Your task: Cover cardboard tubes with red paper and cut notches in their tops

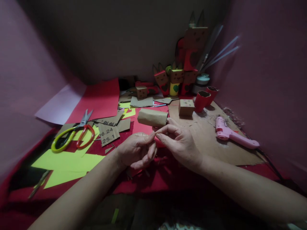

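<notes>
My left hand [137,151] and my right hand [179,142] meet at the middle of the work surface, fingertips pinched together on a small red paper piece [159,142] that shows between them. Most of that piece is hidden by the fingers. A brown cardboard tube [153,117] lies on its side just beyond my right fingers, touching or nearly touching them. Red paper [144,127] covers the surface under the hands.
Scissors [74,132] with yellow and red handles lie left on yellow paper [69,163]. A pink glue gun [233,134] rests right on a cardboard sheet [208,134]. Two red cups [203,99], a small cardboard box [186,107] and decorated box figures [176,78] stand behind.
</notes>
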Tool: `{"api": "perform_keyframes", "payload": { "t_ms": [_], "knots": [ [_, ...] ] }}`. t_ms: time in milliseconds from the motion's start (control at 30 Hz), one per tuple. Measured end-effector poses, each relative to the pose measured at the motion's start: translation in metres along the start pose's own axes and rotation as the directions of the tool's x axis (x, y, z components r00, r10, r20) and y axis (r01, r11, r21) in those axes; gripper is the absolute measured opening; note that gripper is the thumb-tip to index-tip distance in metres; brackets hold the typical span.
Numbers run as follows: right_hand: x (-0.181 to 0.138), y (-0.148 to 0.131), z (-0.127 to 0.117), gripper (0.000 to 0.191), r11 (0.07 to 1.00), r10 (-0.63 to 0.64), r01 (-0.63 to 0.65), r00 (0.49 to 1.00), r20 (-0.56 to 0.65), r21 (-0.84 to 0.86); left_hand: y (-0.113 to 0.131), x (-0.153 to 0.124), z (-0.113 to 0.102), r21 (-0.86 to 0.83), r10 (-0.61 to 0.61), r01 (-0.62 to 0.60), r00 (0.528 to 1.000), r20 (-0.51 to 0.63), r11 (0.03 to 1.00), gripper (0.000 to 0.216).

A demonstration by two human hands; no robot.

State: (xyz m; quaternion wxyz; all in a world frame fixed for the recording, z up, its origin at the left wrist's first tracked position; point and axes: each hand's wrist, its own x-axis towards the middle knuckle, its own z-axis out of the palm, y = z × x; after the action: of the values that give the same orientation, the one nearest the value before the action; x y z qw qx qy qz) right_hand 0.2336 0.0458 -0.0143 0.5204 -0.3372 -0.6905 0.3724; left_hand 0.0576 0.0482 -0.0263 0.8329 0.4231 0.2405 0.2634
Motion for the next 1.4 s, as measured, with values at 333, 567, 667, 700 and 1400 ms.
{"api": "perform_keyframes", "payload": {
  "t_ms": [333, 567, 667, 700, 1400],
  "knots": [
    [-0.0002, 0.0038, 0.0032, 0.011, 0.997, -0.039, 0.034, 0.998, -0.058, -0.074, -0.0016, 0.0022, -0.0001, 0.084, -0.043, 0.053, 0.992, -0.120, 0.995, 0.058],
    [-0.0002, 0.0077, 0.0037, 0.014, 0.989, -0.066, 0.054, 0.994, -0.084, -0.135, -0.0022, 0.0053, 0.0028, 0.230, -0.026, 0.088, 0.965, -0.260, 0.969, 0.058],
    [-0.0003, 0.0085, 0.0039, 0.014, 0.986, -0.077, 0.066, 0.995, -0.070, -0.151, -0.0024, 0.0056, 0.0046, 0.223, -0.011, 0.066, 0.971, -0.239, 0.973, 0.057],
    [-0.0003, 0.0086, 0.0040, 0.014, 0.986, -0.081, 0.071, 0.995, -0.062, -0.152, -0.0023, 0.0056, 0.0048, 0.204, -0.016, 0.063, 0.974, -0.226, 0.977, 0.057],
    [0.0003, 0.0024, -0.0010, 0.010, 0.973, -0.180, 0.172, 0.983, -0.040, -0.155, 0.0003, 0.0003, -0.0010, 0.025, -0.079, 0.080, 0.996, -0.037, 0.996, 0.056]
  ]
}}
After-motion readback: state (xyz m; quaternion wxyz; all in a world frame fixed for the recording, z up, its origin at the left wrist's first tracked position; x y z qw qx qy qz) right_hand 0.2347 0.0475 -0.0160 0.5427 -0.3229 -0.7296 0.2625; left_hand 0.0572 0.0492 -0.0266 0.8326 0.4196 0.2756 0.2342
